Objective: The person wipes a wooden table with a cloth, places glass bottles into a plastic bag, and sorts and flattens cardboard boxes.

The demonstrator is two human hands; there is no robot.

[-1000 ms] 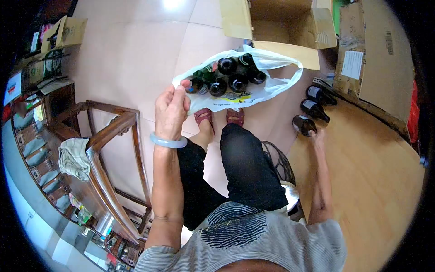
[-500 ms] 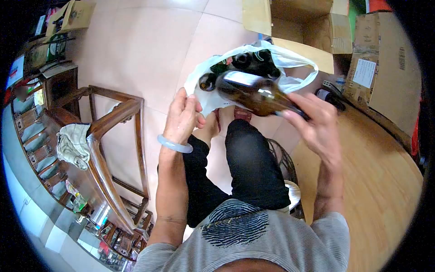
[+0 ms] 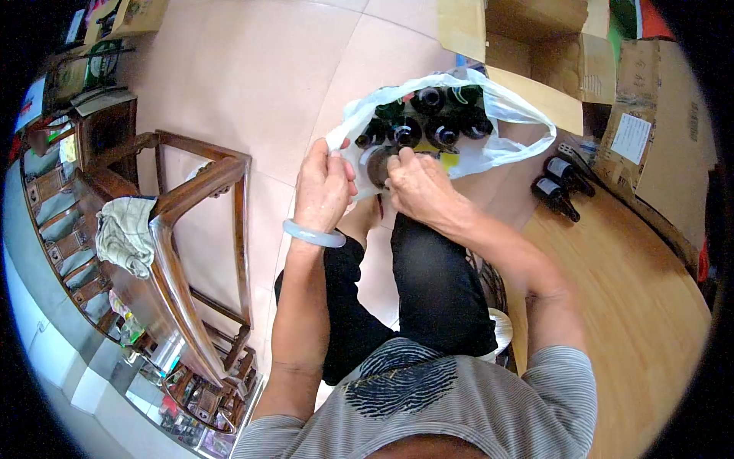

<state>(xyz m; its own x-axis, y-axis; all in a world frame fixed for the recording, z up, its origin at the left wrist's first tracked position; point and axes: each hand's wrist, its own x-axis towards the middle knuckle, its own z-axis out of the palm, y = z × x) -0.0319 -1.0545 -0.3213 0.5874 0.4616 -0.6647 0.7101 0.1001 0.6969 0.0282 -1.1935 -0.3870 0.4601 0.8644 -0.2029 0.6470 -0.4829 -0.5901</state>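
A white plastic bag (image 3: 517,151) stands open on the floor between my feet and the cardboard box, with several dark glass bottles (image 3: 404,132) upright inside. My left hand (image 3: 326,183), a pale bangle at its wrist, pinches the bag's near left rim. Just inside the near side, a brown bottle (image 3: 378,167) is in the bag. My right hand (image 3: 423,186) is closed at its upper end; the fingers cover the neck.
Two dark bottles (image 3: 556,199) lie at the right by a wooden board (image 3: 612,306). An open cardboard box (image 3: 535,57) is behind the bag, with a flattened carton (image 3: 665,138) at the right. A wooden chair (image 3: 202,180) with a cloth (image 3: 126,236) stands left.
My right hand has moved left and lowered the brown bottle from above the bag into its near side. My left hand still grips the rim. The view has shifted slightly.
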